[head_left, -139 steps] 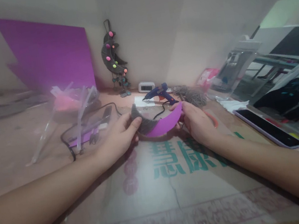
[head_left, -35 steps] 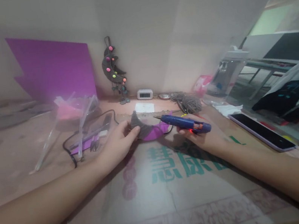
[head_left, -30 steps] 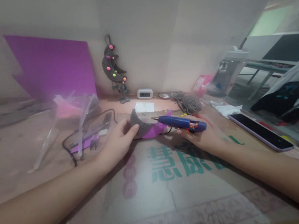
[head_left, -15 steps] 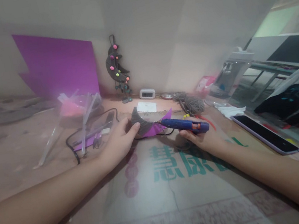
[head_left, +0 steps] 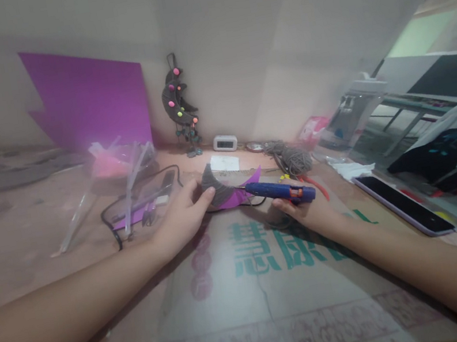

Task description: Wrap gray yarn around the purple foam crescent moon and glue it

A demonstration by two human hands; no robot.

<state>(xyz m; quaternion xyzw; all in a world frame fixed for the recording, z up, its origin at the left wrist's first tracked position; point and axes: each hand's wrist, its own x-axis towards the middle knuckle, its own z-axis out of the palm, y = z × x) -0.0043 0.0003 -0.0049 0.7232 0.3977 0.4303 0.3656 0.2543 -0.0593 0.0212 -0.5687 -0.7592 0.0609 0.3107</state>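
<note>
Between its thumb and fingers, my left hand (head_left: 189, 212) pinches the left end of a purple crescent (head_left: 252, 180). Grey yarn (head_left: 217, 189) wraps that left part, while the right tip is bare purple. My right hand (head_left: 298, 206) is closed around the handle of a blue hot glue gun (head_left: 279, 190), whose nozzle points left. The nozzle tip is at the crescent, near the edge of the yarn; whether it touches cannot be made out. Most of my right fingers are hidden behind the gun.
A finished-looking grey crescent hanging (head_left: 177, 101) leans on the wall beside purple sheets (head_left: 97, 93). Around the work lie a small clock (head_left: 225, 143), a yarn ball (head_left: 297, 159), a phone (head_left: 405, 205), glue sticks (head_left: 130, 187) in plastic and a black cable (head_left: 111, 228). A printed board (head_left: 251, 307) lies underneath.
The glue gun and my right hand have shifted very slightly left. My left hand keeps its hold on the crescent almost unmoved.
</note>
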